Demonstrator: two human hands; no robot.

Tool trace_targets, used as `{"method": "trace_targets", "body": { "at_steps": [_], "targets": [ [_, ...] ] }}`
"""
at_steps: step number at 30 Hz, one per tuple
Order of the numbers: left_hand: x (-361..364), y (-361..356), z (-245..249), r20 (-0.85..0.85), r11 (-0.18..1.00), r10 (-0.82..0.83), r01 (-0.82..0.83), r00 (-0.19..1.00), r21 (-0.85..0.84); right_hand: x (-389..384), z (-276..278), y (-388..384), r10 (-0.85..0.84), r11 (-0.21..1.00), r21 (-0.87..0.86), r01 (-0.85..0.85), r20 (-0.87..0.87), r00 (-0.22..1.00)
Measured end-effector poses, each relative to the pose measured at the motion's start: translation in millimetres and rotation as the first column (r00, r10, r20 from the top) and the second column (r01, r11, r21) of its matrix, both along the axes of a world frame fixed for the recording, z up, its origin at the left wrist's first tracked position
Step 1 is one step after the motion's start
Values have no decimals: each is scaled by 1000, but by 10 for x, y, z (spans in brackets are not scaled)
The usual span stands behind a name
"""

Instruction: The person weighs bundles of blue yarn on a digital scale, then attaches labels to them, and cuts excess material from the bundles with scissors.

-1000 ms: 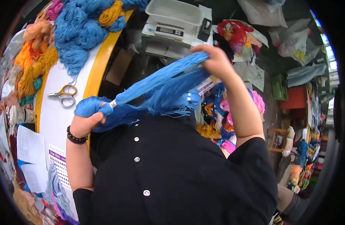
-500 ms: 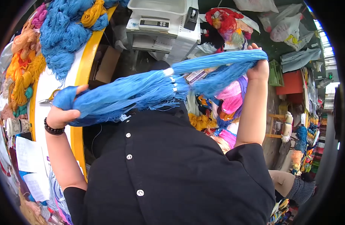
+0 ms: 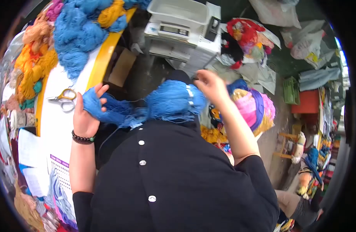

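Observation:
A skein of blue yarn (image 3: pixel 168 99) lies bunched across the lap of the black-clothed wearer, with white ties round its right part. My left hand (image 3: pixel 89 116) holds the skein's left end, which loops over the palm between thumb and fingers. The strands between that hand and the bunch sag loosely. My right hand (image 3: pixel 213 88) is just beyond the bunch's right end, beside the white ties. Its fingers are curled with a gap to the thumb, and nothing shows in them. Scissors (image 3: pixel 66 99) with yellow-and-grey handles lie on the white table (image 3: pixel 56 127) near my left hand.
Blue yarn (image 3: pixel 75 42) is heaped on the table's far end, with orange yarn (image 3: pixel 26 77) on the left. A scale (image 3: pixel 174 30) with a white tray stands ahead on a cart. Pink-and-purple yarn (image 3: pixel 259 108) sits at right. Another person (image 3: pixel 301 207) is at lower right.
The skein was stretched wide between both hands. My right hand has let go of its right loop and come inward to the bunch, which has dropped slack. The left hand still holds its end.

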State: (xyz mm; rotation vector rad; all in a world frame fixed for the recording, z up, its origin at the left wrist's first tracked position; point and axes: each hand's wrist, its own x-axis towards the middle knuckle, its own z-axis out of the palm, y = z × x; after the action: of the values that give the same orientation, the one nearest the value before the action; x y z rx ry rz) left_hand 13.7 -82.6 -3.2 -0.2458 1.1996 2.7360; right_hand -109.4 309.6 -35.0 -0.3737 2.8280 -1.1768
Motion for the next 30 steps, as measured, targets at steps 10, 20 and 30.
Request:
{"method": "trace_targets", "body": {
  "at_steps": [10, 20, 30],
  "targets": [
    [-50, 264, 974, -463, 336, -168, -391, 870, -857, 467, 1043, -2084, 846, 422, -777, -467, 151, 512],
    [165, 185, 877, -51, 975, 211, -207, 976, 80, 559, 1098, -2119, 701, 405, -908, -108, 232, 674],
    [169, 434, 603, -239, 805, 344, -416, 908, -423, 577, 884, -2108, 631, 556, -806, -204, 249, 735]
  ]
}}
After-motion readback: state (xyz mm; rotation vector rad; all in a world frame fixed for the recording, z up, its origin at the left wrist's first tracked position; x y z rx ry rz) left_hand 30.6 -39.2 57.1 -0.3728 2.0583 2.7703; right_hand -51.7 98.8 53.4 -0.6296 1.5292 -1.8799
